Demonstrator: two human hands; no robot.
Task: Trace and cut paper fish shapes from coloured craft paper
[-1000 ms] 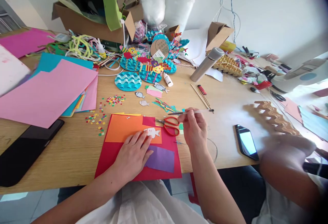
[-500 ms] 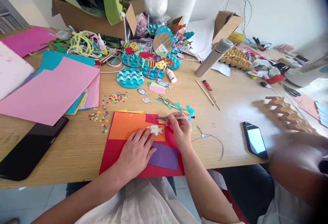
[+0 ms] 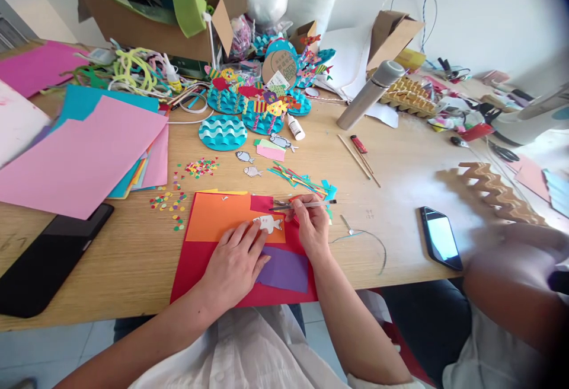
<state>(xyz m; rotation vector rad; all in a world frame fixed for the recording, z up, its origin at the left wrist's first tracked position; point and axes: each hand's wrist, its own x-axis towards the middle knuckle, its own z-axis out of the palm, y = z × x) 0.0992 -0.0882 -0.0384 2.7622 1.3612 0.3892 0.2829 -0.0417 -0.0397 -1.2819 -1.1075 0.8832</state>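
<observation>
My left hand (image 3: pixel 235 261) lies flat with its fingers stretched. Its fingertips press the head end of a white paper fish cutout (image 3: pixel 268 224) onto an orange sheet (image 3: pixel 208 217). In my right hand (image 3: pixel 312 226) is a slim pen (image 3: pixel 320 203), held nearly level, its dark end pointing left above the fish. Beneath the orange sheet spreads a red sheet (image 3: pixel 191 273), and a purple piece of paper (image 3: pixel 284 270) rests on it between my hands. Something small and red beside my right fingers is partly hidden.
Thin paper strips (image 3: pixel 302 178), small fish cutouts (image 3: pixel 253 171) and confetti dots (image 3: pixel 169 201) lie beyond the sheets. A steel bottle (image 3: pixel 368 95) stands farther back. A phone (image 3: pixel 440 238) is at the right, near another person's arm (image 3: pixel 511 264). Pink paper (image 3: pixel 89 152) covers the left side.
The camera view has shifted slightly, so the tabletop appears a little further left. Both hands, the pen and the fish keep nearly the same places relative to one another.
</observation>
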